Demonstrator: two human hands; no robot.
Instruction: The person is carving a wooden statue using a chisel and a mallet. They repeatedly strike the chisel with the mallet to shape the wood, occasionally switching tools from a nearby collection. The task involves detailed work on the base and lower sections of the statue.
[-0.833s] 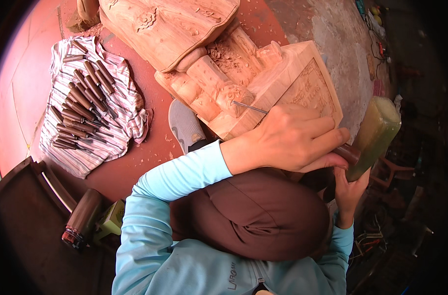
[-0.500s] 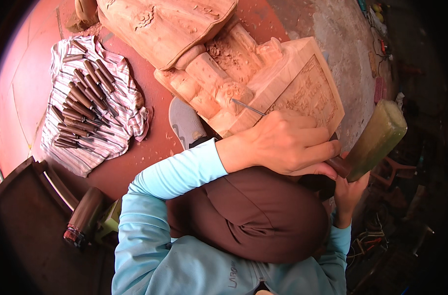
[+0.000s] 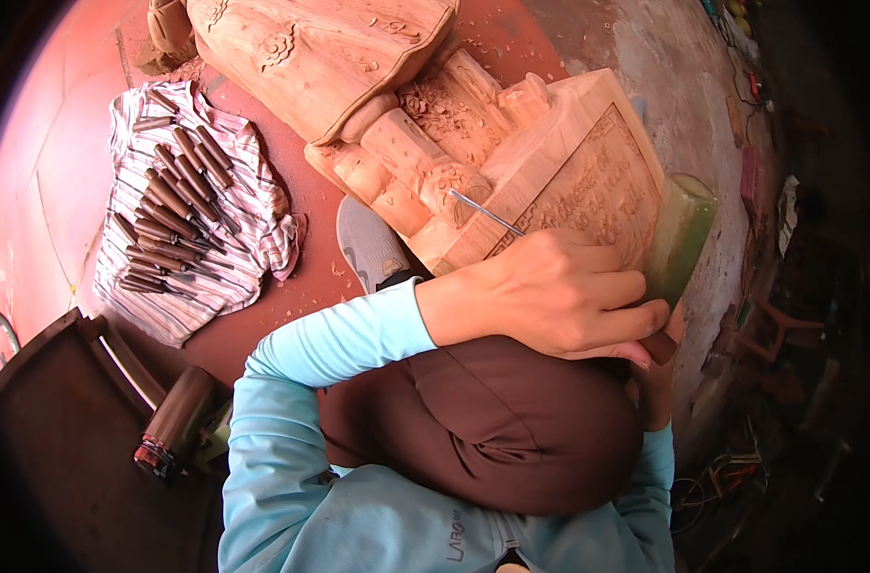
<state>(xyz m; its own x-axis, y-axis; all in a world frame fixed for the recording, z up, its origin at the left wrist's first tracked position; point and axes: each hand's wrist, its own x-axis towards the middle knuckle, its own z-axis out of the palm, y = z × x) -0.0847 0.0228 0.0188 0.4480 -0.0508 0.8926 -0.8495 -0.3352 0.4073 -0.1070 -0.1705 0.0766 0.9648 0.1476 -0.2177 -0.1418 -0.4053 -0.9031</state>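
My left hand (image 3: 573,296) is closed round a carving chisel (image 3: 488,213). Its thin steel blade points up and left, with the tip at a rounded carved part of the wooden statue (image 3: 397,153). The brown butt of the handle sticks out below my fingers. Just right of it, my right hand (image 3: 658,387) grips a mallet with a greenish block-shaped head (image 3: 681,239). Much of that hand, and the mallet's grip, is hidden behind the left hand and my knee. The statue lies tilted, its base with a carved panel (image 3: 592,191) towards me.
Several brown-handled chisels (image 3: 172,205) lie on a striped cloth (image 3: 191,310) at the left. Wood shavings (image 3: 444,115) sit in the statue's hollow. A dark cylinder (image 3: 172,420) is at the lower left, a reddish stool (image 3: 774,329) at the right. My shoe (image 3: 366,244) is beside the statue.
The mallet head has swung left and its tilt has become more upright, closer to the carved panel. My right hand moved left with it. The chisel tip has stayed at nearly the same spot.
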